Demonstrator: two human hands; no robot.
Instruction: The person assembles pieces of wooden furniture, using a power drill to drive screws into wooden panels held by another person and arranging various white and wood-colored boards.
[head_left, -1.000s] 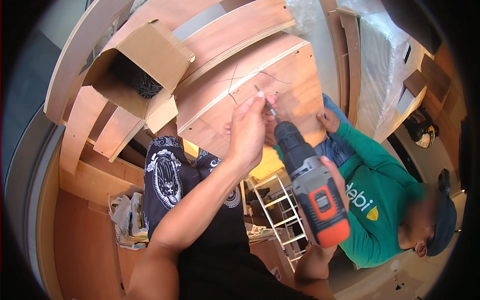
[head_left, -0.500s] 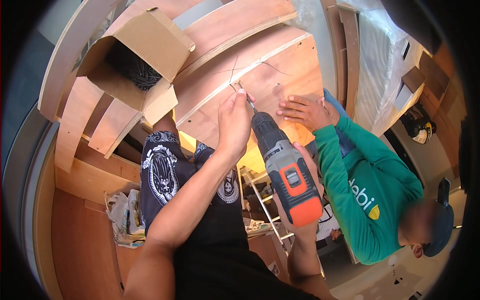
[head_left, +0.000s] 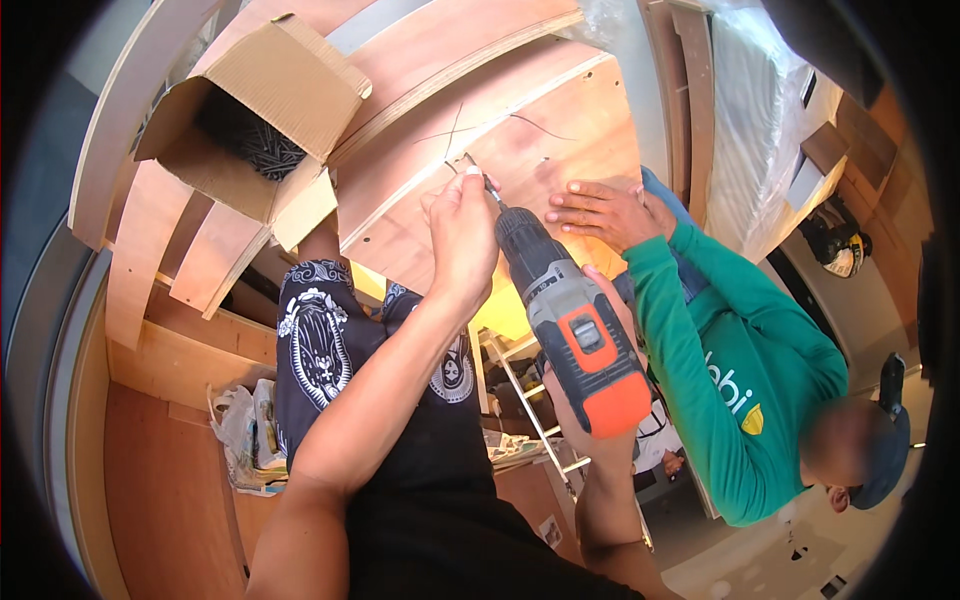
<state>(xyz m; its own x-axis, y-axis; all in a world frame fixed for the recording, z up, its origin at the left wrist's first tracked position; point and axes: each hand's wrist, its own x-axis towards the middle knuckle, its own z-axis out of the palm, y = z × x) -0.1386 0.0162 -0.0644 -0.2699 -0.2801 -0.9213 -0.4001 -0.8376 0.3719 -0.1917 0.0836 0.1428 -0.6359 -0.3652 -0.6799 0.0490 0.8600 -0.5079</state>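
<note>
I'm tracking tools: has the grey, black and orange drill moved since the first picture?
Yes, leftward: the drill is nearer the dark crossed lines on the pinkish plywood.

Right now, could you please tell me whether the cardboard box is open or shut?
Open: the cardboard box has a flap folded outward, and dark fasteners show inside.

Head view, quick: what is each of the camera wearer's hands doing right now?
Right hand: closed, holding the drill.
Left hand: closed, pinching a slim metal piece at its tip.
</note>
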